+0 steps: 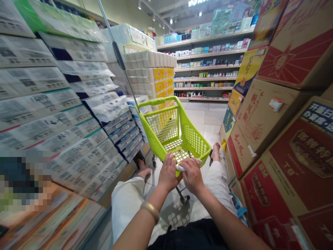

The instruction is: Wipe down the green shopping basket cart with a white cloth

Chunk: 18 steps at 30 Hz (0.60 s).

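A lime-green wheeled shopping basket (194,139) stands between my legs, with lattice walls and nothing inside it. Its long metal handle (119,55) slants up to the left. My left hand (168,173) is closed over the near rim, fingers curled onto the basket's edge. Close beside it, my right hand (191,175) presses a white wipe or tissue (181,167) on the same rim. Part of the white piece shows past the fingertips; the rest is hidden under the fingers. A gold-coloured bangle (150,211) circles my left wrist.
Stacked paper packs (39,107) rise at the left, with toilet-roll packs (153,76) beyond. Printed cartons (288,149) are piled along the right. Shelves of small boxed goods (208,62) stand at the back. A caster (185,199) rests on the tiled floor (214,118).
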Motion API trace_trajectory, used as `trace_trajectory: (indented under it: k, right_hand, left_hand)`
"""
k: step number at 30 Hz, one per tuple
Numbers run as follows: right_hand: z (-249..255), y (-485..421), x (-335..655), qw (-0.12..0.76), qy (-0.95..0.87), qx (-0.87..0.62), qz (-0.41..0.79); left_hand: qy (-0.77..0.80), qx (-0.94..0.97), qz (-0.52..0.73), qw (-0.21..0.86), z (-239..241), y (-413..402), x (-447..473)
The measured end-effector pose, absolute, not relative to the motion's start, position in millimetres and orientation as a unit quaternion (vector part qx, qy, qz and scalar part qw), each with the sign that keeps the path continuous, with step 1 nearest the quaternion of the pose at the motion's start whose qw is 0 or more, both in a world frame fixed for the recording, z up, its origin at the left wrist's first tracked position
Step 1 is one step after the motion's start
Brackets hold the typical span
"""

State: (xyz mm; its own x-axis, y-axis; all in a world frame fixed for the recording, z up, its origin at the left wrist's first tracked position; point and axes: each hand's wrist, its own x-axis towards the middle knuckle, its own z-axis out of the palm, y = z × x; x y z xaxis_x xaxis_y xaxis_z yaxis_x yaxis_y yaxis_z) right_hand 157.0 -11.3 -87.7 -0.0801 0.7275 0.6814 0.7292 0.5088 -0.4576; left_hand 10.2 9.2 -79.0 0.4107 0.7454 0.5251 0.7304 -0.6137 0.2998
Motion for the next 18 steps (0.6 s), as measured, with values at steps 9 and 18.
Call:
trace_trajectory:
  k: [9,18]
  right_hand:
    - [-89.0,3.7,204.5,0.482,-0.688,-0.541,-0.034]
    - [-89.9,-16.0,149.3,0.474,-0.729,-0.493,0.014]
  left_hand:
    - [0.444,0.837,0.318,0.006,-77.7,7.5,6.3]
    - [0.436,0.837,0.331,0.007,-80.2,7.5,-1.9]
